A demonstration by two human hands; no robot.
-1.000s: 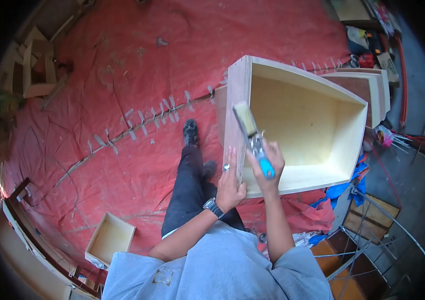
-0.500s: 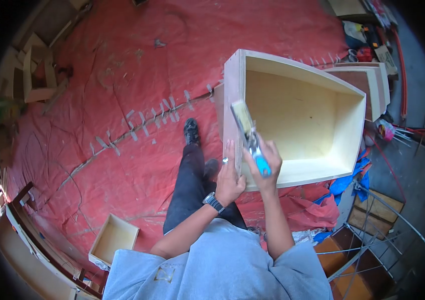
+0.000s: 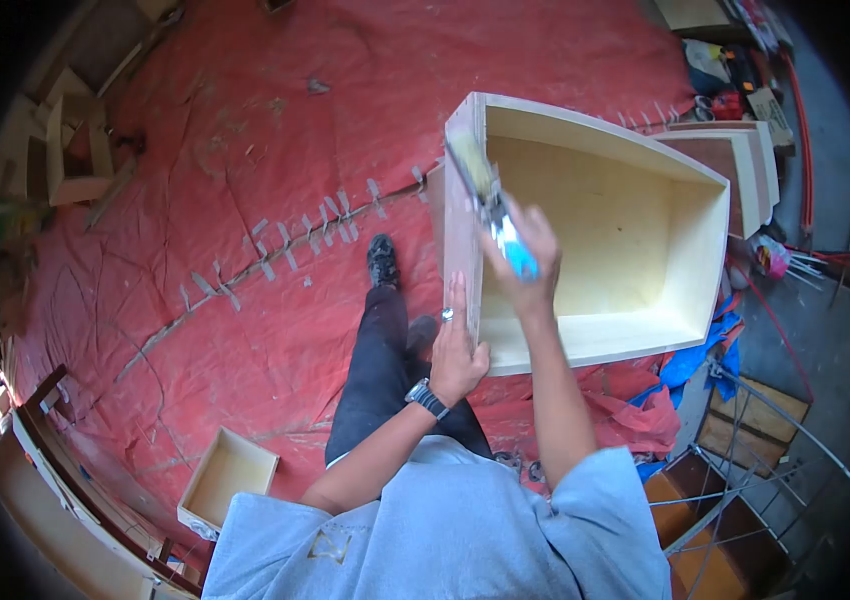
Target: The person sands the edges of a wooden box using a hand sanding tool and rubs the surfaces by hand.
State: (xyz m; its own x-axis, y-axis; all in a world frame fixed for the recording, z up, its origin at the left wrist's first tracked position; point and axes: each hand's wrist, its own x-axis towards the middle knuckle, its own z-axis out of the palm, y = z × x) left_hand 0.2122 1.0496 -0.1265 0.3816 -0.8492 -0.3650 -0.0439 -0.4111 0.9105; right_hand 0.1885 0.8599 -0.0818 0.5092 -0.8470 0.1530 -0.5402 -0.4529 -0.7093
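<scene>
A pale wooden box (image 3: 585, 230) with one open side faces up towards me. Its left panel (image 3: 459, 225) is pinkish on the outside. My left hand (image 3: 459, 357) grips the lower end of this panel, the index finger stretched along it and the thumb at the near corner. A ring is on that hand and a watch (image 3: 427, 398) on the wrist. My right hand (image 3: 530, 250) is closed around the blue rear of what looks like a hand plane (image 3: 485, 185), partly blurred. The plane's pale front lies over the panel's upper part; whether it touches is unclear.
Red sheeting (image 3: 245, 180) with taped seams covers the floor. A small drawer (image 3: 230, 478) lies at lower left. More wooden pieces (image 3: 745, 165) stand behind the box. A wire frame (image 3: 745, 470) and blue cloth (image 3: 690, 370) are at right.
My right hand and the hand plane have moved away from me along the left panel. The box has shifted slightly to the left. My left hand stays at its lower end.
</scene>
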